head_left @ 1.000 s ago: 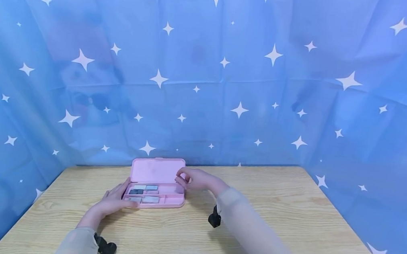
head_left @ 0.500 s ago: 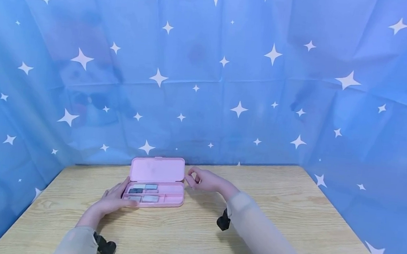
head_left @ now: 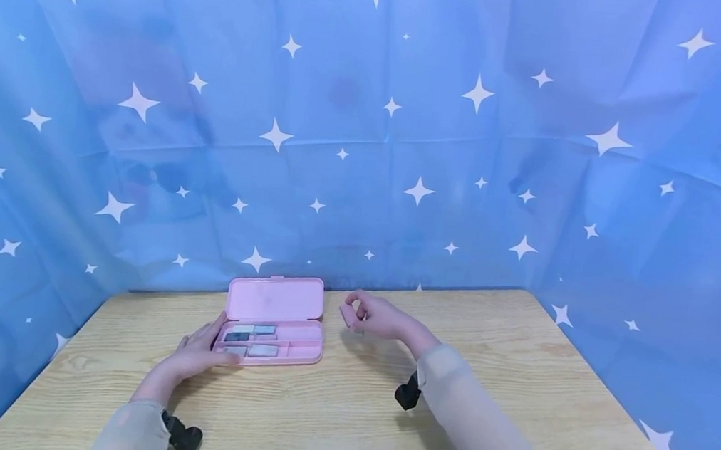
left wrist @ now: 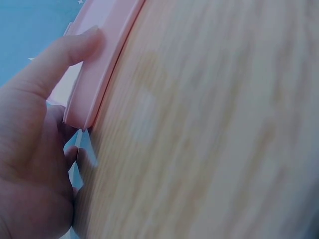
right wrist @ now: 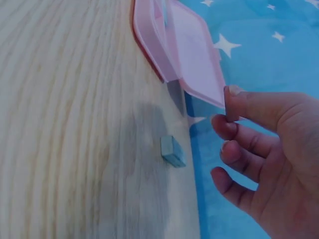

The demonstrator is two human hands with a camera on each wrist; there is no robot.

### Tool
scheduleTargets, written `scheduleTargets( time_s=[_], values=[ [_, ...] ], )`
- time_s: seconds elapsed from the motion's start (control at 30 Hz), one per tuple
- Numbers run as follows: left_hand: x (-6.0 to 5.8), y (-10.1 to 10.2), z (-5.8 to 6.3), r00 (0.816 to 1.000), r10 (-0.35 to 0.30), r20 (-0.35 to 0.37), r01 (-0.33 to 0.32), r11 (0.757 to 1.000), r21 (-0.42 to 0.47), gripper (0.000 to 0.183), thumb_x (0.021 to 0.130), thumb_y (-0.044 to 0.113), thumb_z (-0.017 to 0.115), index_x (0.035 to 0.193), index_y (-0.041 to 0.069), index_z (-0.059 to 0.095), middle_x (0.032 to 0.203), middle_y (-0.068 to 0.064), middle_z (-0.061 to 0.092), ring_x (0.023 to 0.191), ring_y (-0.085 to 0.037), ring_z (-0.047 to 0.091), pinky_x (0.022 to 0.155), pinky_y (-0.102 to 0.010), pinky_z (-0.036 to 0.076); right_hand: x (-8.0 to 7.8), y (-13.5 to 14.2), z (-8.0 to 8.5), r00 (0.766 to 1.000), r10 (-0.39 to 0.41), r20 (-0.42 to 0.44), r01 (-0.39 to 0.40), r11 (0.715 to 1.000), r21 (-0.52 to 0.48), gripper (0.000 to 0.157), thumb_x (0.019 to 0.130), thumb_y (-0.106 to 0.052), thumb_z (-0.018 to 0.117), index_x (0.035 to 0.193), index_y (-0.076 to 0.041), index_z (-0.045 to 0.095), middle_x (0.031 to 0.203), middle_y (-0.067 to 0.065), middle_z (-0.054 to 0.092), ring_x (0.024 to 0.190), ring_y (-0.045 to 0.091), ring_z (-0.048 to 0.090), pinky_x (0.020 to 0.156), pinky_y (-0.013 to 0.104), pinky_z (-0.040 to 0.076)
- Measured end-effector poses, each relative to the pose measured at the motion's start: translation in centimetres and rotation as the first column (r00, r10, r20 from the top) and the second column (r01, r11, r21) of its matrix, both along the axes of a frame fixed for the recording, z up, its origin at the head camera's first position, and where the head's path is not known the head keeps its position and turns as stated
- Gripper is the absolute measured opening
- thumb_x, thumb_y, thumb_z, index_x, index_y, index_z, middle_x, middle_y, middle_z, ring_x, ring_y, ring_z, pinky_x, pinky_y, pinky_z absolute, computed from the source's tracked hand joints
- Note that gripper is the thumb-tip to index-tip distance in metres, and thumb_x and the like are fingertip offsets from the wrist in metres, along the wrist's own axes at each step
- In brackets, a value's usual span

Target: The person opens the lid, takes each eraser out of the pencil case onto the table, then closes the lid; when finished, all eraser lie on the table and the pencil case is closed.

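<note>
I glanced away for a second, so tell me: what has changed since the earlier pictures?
The right hand has moved to the right, from overlapping the right end of the pink case in the head view to clear of it; whether its fingers pinch anything is unclear. The left hand remains on the case's left end, the lid stays open, and the small blocks inside look unchanged.

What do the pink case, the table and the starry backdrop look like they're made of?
Case: probably hard plastic, smooth and satiny, with moulded walls and rounded corners. Table: wood or wood-look laminate with low sheen; the pale grain shows but doesn't settle which. Backdrop: likely thin fabric or plastic sheeting, fairly matt, judging by its fold creases.
</note>
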State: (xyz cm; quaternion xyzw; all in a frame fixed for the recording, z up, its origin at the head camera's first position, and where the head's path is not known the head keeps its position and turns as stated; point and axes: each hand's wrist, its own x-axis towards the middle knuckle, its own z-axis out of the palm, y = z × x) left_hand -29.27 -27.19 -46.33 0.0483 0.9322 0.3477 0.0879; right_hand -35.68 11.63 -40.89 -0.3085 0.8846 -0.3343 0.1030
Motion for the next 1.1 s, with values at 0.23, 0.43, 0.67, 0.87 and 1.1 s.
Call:
scheduleTargets(
  time_s=[0.23, 0.43, 0.67, 0.87, 1.1],
  values=[
    [0.0, 0.2, 0.1, 1.0, -0.017, -0.006, 0.017, 1.0, -0.01, 0.115, 0.078, 0.05, 0.074, 0.155, 0.005, 0.001, 0.156, -0.032, 0.005, 0.142, -0.05, 0.001, 0.11, -0.065, -0.007, 0.6, 1.1, -0.2, 0.999, -0.049, 0.004, 0.049, 0.999, -0.017, 0.038, 0.091, -0.009, 0.064, 0.126, -0.008, 0.049, 0.085, 0.004, 0.057, 0.073, 0.017, 0.052, 0.07, 0.032, 0.046],
    [0.0, 0.2, 0.1, 1.0, -0.009, -0.002, 0.009, 1.0, -0.005, 0.115, 0.078, 0.051, 0.074, 0.155, 0.006, 0.001, 0.156, -0.031, 0.005, 0.142, -0.049, 0.0, 0.11, -0.064, -0.008, 0.8, 1.6, -0.6, 0.992, -0.128, 0.024, 0.129, 0.988, -0.08, 0.043, 0.089, -0.01, 0.068, 0.128, -0.007, 0.05, 0.084, 0.004, 0.059, 0.072, 0.016, 0.053, 0.069, 0.032, 0.047],
    [0.1, 0.2, 0.2, 1.0, -0.007, 0.003, 0.007, 1.0, -0.005, 0.116, 0.078, 0.052, 0.073, 0.155, 0.005, 0.001, 0.156, -0.031, 0.004, 0.142, -0.049, -0.001, 0.11, -0.064, -0.009, 0.9, 2.6, -1.6, 0.98, -0.188, 0.065, 0.197, 0.962, -0.189, 0.049, 0.087, -0.009, 0.072, 0.13, -0.004, 0.05, 0.081, 0.006, 0.059, 0.07, 0.017, 0.054, 0.065, 0.03, 0.047],
    [0.2, 0.2, 0.1, 1.0, -0.001, 0.008, 0.001, 1.0, -0.001, 0.116, 0.077, 0.051, 0.074, 0.155, 0.005, 0.002, 0.156, -0.031, 0.004, 0.142, -0.049, -0.001, 0.11, -0.065, -0.009, 0.6, 3.6, -2.2, 0.975, -0.215, 0.063, 0.224, 0.945, -0.239, 0.047, 0.084, -0.007, 0.074, 0.125, -0.004, 0.052, 0.083, 0.005, 0.06, 0.074, 0.017, 0.057, 0.066, 0.03, 0.049],
    [0.2, 0.2, 0.1, 1.0, 0.0, 0.017, -0.001, 1.0, 0.01, 0.116, 0.078, 0.051, 0.074, 0.155, 0.006, 0.002, 0.156, -0.031, 0.003, 0.142, -0.049, -0.002, 0.11, -0.064, -0.01, 0.2, 4.5, -2.9, 0.971, -0.237, 0.042, 0.24, 0.942, -0.234, 0.042, 0.082, -0.009, 0.076, 0.119, -0.006, 0.055, 0.086, 0.006, 0.058, 0.074, 0.018, 0.054, 0.064, 0.03, 0.048]
  ],
)
